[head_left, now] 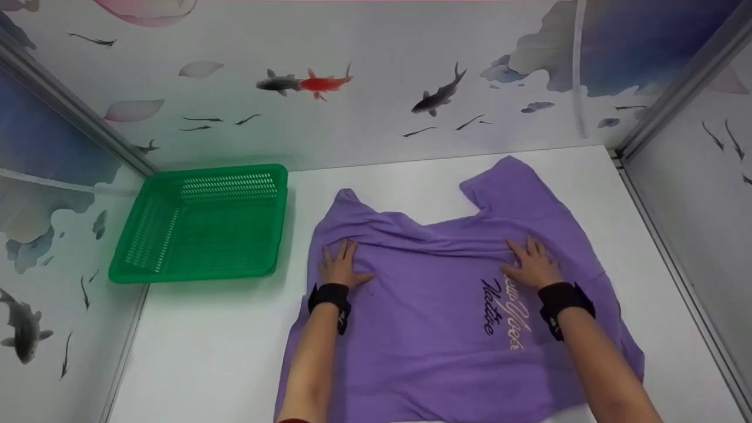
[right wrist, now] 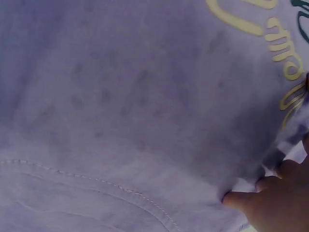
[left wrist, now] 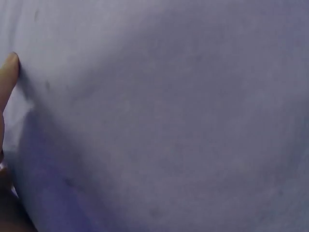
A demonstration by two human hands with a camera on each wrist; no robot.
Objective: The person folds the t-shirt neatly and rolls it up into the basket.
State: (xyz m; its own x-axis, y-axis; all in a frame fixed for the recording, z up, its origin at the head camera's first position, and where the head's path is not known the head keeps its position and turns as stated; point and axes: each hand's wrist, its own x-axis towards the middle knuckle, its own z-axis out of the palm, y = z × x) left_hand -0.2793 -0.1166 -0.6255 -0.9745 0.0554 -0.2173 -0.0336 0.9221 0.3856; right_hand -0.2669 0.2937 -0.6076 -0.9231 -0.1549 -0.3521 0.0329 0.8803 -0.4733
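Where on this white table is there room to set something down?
The white table is bare in front of the green basket, left of the purple shirt; also between shirt and right wall, and from the shirt's far edge to the back wall. The middle is crowded: the shirt covers it, with the left hand and right hand on top.

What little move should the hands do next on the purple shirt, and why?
Maybe the left hand and right hand should gently smooth the purple shirt forward, because both rest on it and wrinkles run across the cloth between them.
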